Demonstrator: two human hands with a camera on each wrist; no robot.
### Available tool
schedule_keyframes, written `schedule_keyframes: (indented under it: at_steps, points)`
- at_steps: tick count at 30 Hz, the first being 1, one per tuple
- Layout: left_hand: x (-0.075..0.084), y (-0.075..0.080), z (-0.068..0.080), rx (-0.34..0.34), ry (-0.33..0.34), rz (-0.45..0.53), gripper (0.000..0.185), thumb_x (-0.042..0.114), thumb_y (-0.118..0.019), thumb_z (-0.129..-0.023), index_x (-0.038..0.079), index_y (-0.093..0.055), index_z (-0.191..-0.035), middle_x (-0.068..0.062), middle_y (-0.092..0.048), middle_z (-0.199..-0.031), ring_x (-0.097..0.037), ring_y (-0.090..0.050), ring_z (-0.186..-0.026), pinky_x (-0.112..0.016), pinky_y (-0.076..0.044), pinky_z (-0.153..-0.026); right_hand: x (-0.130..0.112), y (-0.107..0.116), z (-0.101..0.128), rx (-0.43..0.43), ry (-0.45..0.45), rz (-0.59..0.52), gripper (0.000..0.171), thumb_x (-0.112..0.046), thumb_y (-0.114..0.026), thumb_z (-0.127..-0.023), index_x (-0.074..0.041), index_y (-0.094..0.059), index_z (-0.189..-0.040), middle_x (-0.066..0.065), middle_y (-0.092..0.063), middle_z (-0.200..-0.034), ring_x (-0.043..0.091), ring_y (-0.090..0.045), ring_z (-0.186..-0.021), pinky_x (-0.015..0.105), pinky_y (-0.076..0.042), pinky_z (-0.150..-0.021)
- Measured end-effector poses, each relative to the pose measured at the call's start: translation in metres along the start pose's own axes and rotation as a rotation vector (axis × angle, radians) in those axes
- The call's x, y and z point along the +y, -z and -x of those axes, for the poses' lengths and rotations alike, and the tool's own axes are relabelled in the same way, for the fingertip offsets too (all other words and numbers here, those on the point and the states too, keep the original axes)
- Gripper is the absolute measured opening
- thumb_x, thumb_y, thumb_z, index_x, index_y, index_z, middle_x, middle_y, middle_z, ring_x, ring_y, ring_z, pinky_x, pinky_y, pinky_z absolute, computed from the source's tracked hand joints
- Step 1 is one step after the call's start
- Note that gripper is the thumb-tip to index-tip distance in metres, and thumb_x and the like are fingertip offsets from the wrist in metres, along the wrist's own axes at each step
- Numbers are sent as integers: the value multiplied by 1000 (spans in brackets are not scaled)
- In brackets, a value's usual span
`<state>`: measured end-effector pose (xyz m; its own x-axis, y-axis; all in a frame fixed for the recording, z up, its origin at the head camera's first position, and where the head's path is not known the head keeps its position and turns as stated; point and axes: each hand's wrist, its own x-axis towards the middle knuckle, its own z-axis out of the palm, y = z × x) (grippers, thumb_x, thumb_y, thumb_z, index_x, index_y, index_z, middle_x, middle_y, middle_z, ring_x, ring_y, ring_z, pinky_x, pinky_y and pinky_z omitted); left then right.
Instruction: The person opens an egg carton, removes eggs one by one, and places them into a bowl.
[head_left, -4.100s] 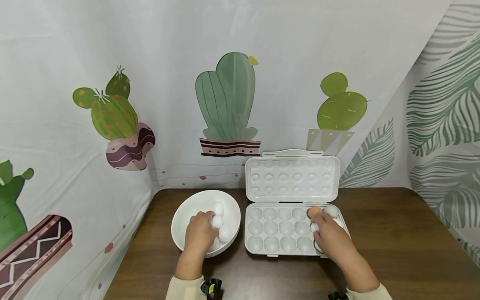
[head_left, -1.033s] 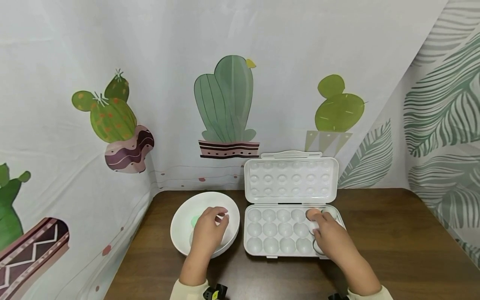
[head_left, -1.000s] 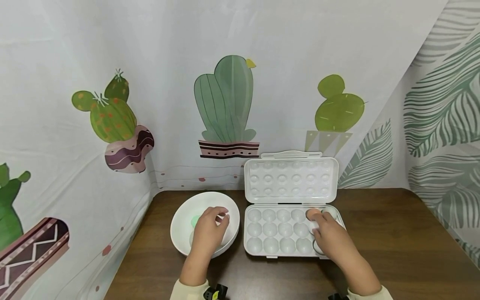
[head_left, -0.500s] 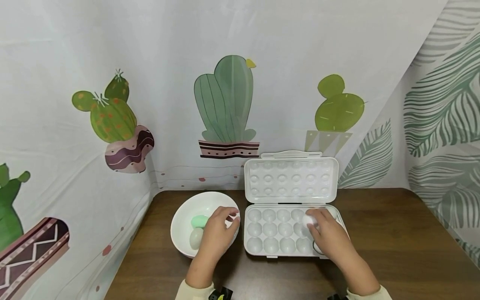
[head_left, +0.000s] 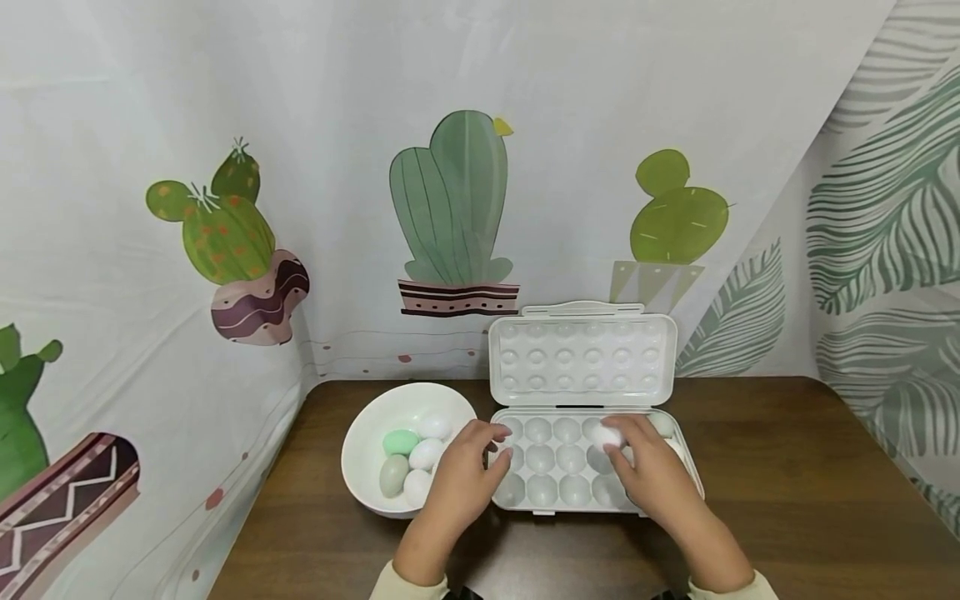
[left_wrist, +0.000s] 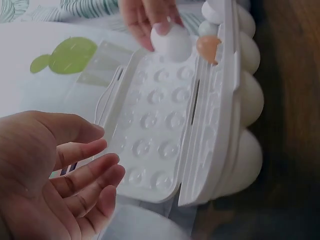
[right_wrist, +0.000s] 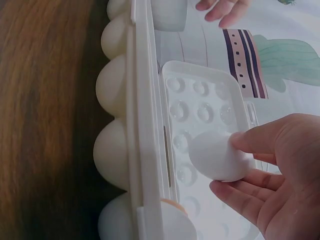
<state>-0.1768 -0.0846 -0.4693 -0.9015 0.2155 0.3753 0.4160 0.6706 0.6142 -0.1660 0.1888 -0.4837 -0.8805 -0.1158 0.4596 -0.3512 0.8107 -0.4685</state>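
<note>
My right hand (head_left: 660, 467) pinches a white egg (right_wrist: 220, 155) between thumb and fingers, above the right part of the egg carton (head_left: 544, 512). The left hand (head_left: 461, 479), its fingers loosely bent around nothing, hovers between the white bowl (head_left: 356, 458) and the carton's left end. In the bowl lie a mint-green egg (head_left: 401, 442), a greyish egg (head_left: 393, 476) and several white eggs (head_left: 426, 454). An orange egg (left_wrist: 206, 48), partly hidden, sits in the carton in the left wrist view. Near the carton's right end, a pale egg (head_left: 662, 424) shows behind my right hand.
The carton's lid (head_left: 583, 367) stands raised at the back, toward the cactus-print cloth (head_left: 562, 167). Hollow cups fill the carton's left and middle part. Brown wooden tabletop (head_left: 780, 475) extends to the right of the carton.
My left hand has moved right, out of the bowl's middle toward the carton, uncovering the eggs in the bowl. The right hand has lifted the white egg and carried it slightly left.
</note>
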Motion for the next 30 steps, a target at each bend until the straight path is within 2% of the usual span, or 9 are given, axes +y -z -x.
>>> schedule_keyframes:
  at_steps: [5, 8, 12, 15, 22, 30]
  points:
    - [4, -9, 3, -42, -21, -5, 23, 16, -70, -91, 16, -71, -113, 3, -66, -105, -13, -65, -93, -26, -53, -76, -4, -2, 1, 38, 48, -30, 35, -4, -75, -86, -7, -66, -119, 9, -65, -122, 29, -66, -113, 42, -52, -94]
    - [5, -13, 5, -57, -31, 5, 27, 16, -72, -90, 16, -70, -116, 2, -66, -106, -12, -65, -94, -26, -53, -77, -7, -4, 2, 53, 83, -64, 35, -3, -76, -85, -8, -66, -119, 6, -65, -122, 26, -65, -114, 22, -46, -98]
    - [7, -15, 6, -72, -46, 22, 33, 17, -73, -89, 15, -69, -122, 1, -65, -109, -12, -66, -95, -26, -54, -78, -10, -6, 2, 49, 118, -113, 37, -3, -76, -85, -10, -65, -120, 4, -64, -123, 22, -61, -118, 3, -30, -104]
    - [9, -16, 7, -80, -57, 25, 37, 18, -74, -88, 16, -68, -124, 1, -65, -110, -13, -67, -95, -26, -54, -78, -13, -8, 3, 42, 145, -129, 38, -4, -77, -85, -10, -65, -121, 3, -64, -124, 21, -58, -119, 2, -28, -105]
    - [13, -19, 9, -89, -83, 27, 45, 17, -77, -84, 15, -66, -128, -1, -65, -114, -16, -68, -97, -27, -55, -78, -23, -11, 4, 50, 230, -174, 39, -5, -78, -85, -11, -65, -121, -1, -65, -123, 19, -60, -116, 4, -31, -106]
    - [18, -23, 8, -146, -87, 38, 52, 20, -78, -86, 15, -61, -135, -2, -64, -122, -15, -68, -103, -23, -56, -81, -32, -12, 6, 26, 274, -199, 38, -9, -78, -86, -14, -65, -121, -5, -64, -124, 18, -62, -117, 5, -34, -106]
